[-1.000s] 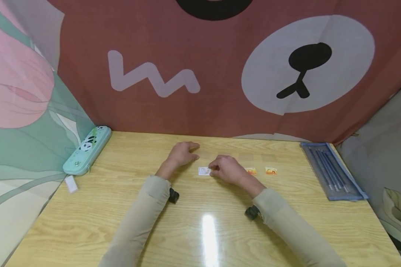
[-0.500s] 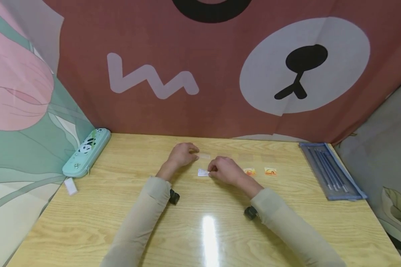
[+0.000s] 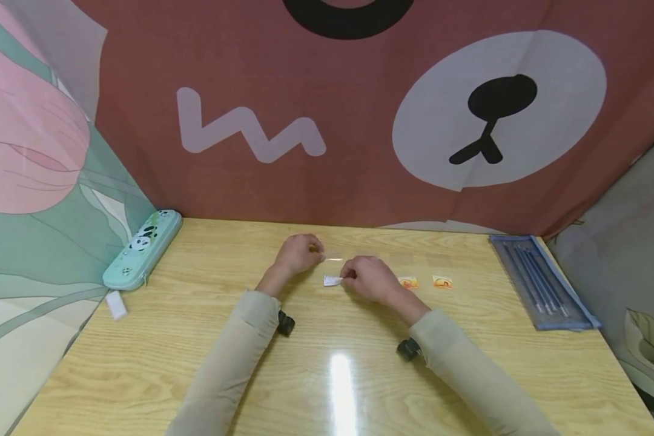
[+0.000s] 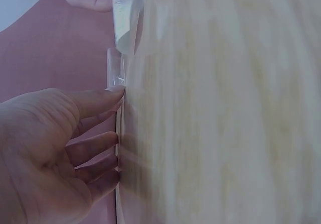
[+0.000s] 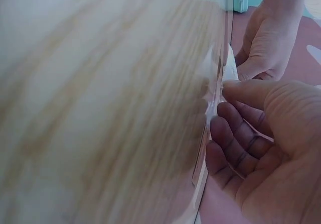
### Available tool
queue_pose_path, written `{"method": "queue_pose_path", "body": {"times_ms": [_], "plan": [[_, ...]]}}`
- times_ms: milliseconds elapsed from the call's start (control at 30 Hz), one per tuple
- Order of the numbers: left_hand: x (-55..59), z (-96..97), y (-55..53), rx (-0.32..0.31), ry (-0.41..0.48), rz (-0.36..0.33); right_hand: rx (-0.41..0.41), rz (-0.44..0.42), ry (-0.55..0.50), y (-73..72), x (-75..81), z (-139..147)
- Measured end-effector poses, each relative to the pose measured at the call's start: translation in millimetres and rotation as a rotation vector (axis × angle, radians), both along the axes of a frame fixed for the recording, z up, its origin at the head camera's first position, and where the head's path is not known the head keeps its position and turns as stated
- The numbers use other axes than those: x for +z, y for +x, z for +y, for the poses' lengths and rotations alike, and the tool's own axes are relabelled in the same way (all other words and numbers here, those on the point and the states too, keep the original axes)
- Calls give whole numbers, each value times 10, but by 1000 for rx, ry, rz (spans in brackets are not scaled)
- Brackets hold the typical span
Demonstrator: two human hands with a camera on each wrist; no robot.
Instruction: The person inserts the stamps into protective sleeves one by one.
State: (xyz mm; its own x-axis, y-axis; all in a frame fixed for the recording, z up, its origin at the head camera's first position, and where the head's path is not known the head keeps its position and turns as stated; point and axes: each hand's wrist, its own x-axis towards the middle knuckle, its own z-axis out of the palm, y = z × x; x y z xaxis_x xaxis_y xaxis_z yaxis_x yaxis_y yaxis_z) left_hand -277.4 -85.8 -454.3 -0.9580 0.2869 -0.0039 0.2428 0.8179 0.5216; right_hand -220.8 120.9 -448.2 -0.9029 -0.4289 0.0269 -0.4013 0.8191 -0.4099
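My left hand (image 3: pixel 300 253) pinches the edge of a small clear plastic piece (image 4: pixel 115 68) between thumb and forefinger, the piece tipped up from the table. Close to its right, my right hand (image 3: pixel 369 275) pinches the right end of a small white card (image 3: pixel 332 281). That card looks bowed and lifted in the left wrist view. Partly behind the right hand lies an orange-and-yellow printed card (image 3: pixel 409 283). Another orange printed card (image 3: pixel 442 283) rests farther right. Faint clear rectangles (image 3: pixel 400 259) lie in a row above the cards.
A mint panda pencil case (image 3: pixel 142 248) with a white tag (image 3: pixel 116 304) sits at the left edge of the wooden table (image 3: pixel 283 381). At the right lies a blue mesh pouch (image 3: pixel 542 281) holding pencils. A printed cloth (image 3: pixel 251 188) closes off the back.
My left thumb and forefinger have closed on the clear piece, and it has tipped up. The white card has gone from flat to bowed in my right fingers.
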Motion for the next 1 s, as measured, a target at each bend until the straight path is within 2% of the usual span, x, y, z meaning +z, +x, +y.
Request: {"method": "queue_pose_path", "body": {"times_ms": [200, 433, 733, 1000], "plan": [[1, 2, 10, 0, -2, 34, -41, 47, -33, -9, 10, 37], [-14, -24, 31, 38, 59, -11, -142, 4, -144, -61, 53, 121], [31, -46, 28, 100, 340, -47, -207, 26, -189, -114, 152, 238], [103, -38, 50, 149, 537, -205, -251, 38, -256, -164, 231, 358]]}}
